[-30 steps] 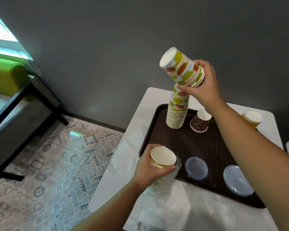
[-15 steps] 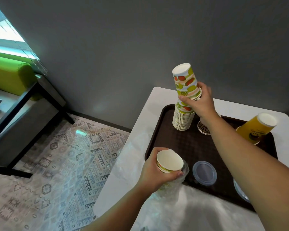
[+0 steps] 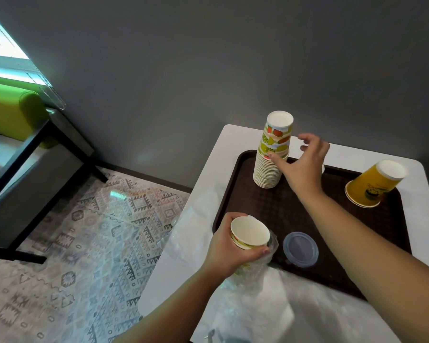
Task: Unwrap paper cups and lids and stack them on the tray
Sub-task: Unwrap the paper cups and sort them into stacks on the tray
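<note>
Left hand (image 3: pixel 229 248) is gripping wrapped paper cups (image 3: pixel 250 235) at tray (image 3: pixel 332 211) 7 o'clock edge, right hand (image 3: pixel 304 164) is hovering spread beside tall stack (image 3: pixel 273 154) at 11 o'clock; cups are likely handling light, crushable, so grasping sidewalls gently.

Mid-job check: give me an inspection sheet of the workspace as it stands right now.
Surface: white table carrying a brown tray.
Job's things: tall cup stack upside down at the tray's far left; yellow cup upside down at far right; clear lid near the front edge; wrapped cups held at the tray's front left corner.
Clutter: loose plastic wrap on the table in front of the tray.
Grippers: left hand grips the wrapped cups; right hand open beside the cup stack, thumb touching it.
Cables: nothing seen.
Surroundings: grey wall, patterned rug, green seat, dark bench.
</note>
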Demonstrator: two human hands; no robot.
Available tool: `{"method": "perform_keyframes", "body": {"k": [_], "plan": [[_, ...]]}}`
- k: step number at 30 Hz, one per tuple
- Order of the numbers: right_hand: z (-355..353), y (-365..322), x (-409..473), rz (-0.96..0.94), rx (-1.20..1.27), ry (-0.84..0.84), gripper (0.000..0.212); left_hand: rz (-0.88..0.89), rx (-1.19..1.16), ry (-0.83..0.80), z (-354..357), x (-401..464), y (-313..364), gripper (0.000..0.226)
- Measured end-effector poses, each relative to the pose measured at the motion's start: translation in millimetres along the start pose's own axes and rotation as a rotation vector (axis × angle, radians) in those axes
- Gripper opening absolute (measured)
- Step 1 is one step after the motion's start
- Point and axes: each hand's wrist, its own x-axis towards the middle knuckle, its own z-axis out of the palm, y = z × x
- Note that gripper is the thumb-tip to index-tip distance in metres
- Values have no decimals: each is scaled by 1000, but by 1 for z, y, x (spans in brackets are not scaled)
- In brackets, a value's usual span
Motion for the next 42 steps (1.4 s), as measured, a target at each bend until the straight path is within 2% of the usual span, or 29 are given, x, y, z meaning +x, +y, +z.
{"method": "perform_keyframes", "body": {"k": [1, 2, 4, 6, 7, 8, 15, 17, 21, 28, 35, 39, 42], "plan": [[-5, -2, -9, -73, 31, -13, 63, 1, -5, 5, 0, 0, 0, 67], [-11, -6, -17, -123, 67, -103, 55, 0, -8, 7, 0, 0, 0, 67], [-22, -17, -32, -169, 94, -501, 42, 1, -7, 10, 1, 0, -1, 67], [-29, -28, -47, -221, -11, -964, 46, 1, -9, 6, 2, 0, -2, 68], [-29, -30, -54, -257, -103, -1106, 53, 1, -9, -3, 2, 0, -3, 69], [-29, -32, -62, -298, -188, -1174, 60, -1, -8, -12, 3, 0, -3, 70], [-35, -38, -80, -413, -422, -1217, 85, 5, 76, -22, 7, -9, -6, 83], [-34, -37, -82, -419, -471, -1229, 83, 1, 94, -24, 7, -11, -8, 86], [-33, -33, -83, -395, -477, -1221, 75, 20, 115, -42, 7, -16, -20, 75], [-34, -34, -78, -388, -472, -1223, 71, 57, 42, -41, 8, -15, -20, 78], [-31, -35, -75, -416, -464, -1153, 66, 26, -43, -39, 9, -9, -18, 77], [-34, -33, -72, -394, -427, -1176, 64, -12, -83, -3, 15, -14, -16, 71], [-42, -37, -61, -343, -307, -1152, 58, -41, -129, 20, 13, -15, -15, 72]]}}
